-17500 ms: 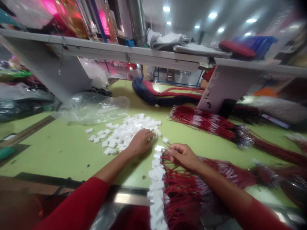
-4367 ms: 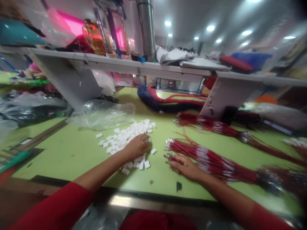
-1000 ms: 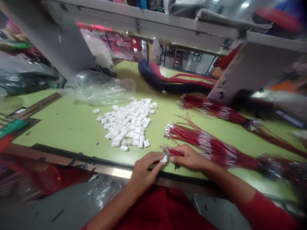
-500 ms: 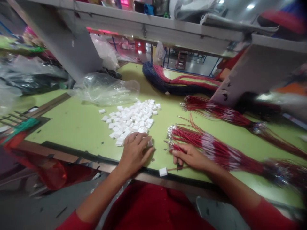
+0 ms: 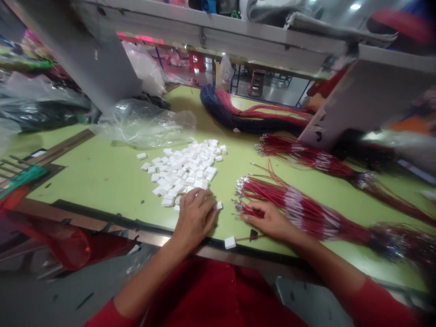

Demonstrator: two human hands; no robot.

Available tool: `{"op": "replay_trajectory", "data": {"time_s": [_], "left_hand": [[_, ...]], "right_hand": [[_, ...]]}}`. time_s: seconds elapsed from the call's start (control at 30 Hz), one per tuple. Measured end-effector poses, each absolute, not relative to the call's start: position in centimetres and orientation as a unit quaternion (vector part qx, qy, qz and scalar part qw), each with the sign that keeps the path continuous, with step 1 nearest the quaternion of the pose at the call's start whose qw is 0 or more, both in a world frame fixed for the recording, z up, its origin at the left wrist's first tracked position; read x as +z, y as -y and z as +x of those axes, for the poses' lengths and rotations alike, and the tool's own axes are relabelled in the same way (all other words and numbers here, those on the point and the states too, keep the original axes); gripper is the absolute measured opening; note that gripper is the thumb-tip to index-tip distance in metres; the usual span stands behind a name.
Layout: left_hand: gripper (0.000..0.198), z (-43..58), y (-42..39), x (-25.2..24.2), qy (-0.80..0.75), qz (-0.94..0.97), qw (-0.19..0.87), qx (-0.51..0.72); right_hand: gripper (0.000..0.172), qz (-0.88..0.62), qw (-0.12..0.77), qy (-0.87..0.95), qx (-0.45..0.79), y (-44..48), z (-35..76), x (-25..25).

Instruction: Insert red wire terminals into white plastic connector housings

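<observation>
One heap of white plastic connectors [image 5: 184, 170] holds too many pieces to count exactly. Two hands show: the left grip [image 5: 195, 218] lies on the heap's near edge, and the right grip [image 5: 269, 221] is to its right. Two single connectors lie outside the heap: one just beside connector [image 5: 218, 205] it, and one loose connector [image 5: 230, 242] farther forward, on the near side of the heap. To the right of the heap are two red wire bundles, a nearer red bundle [image 5: 299, 209] and a farther red bundle [image 5: 306, 161]. Beyond the heap lies one blue-and-red wire bundle [image 5: 231, 116], and one clear plastic bag [image 5: 143, 122] lies just beyond it to the left.
</observation>
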State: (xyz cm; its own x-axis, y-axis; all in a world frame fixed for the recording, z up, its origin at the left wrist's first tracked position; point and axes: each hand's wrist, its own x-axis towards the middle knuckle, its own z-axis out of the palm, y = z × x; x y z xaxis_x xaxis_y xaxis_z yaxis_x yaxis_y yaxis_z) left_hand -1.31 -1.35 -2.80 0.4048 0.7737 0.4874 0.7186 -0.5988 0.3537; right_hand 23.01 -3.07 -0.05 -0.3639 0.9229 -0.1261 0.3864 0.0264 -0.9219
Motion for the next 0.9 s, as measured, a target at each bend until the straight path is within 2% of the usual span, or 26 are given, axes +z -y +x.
{"op": "replay_trajectory", "data": {"time_s": [0.13,0.23,0.57,0.8,0.9], "left_hand": [[0.018,-1.1,2.1,-3.4,-0.381,0.825,0.184,0.374],[0.019,-0.8,2.8,-3.6,-0.373,0.804,0.243,0.395],[0.022,-0.7,3.0,-3.0,-0.336,0.8,0.266,0.42],[0.019,1.2,4.7,-3.3,-0.322,0.808,0.24,0.431],[0.022,1.1,5.5,-3.4,-0.33,0.807,0.241,0.427]], "right_hand": [[0.034,-0.5,0.306,0.651,0.482,3.1,23.1,-0.5],[0.036,-0.501,0.309,0.648,0.484,3.2,23.2,-0.4],[0.038,-0.485,0.303,0.639,0.515,3.2,22.9,-0.1],[0.038,-0.48,0.275,0.651,0.52,3.8,22.9,-1.3],[0.035,-0.454,0.307,0.679,0.489,3.5,23.1,-1.1]]}}
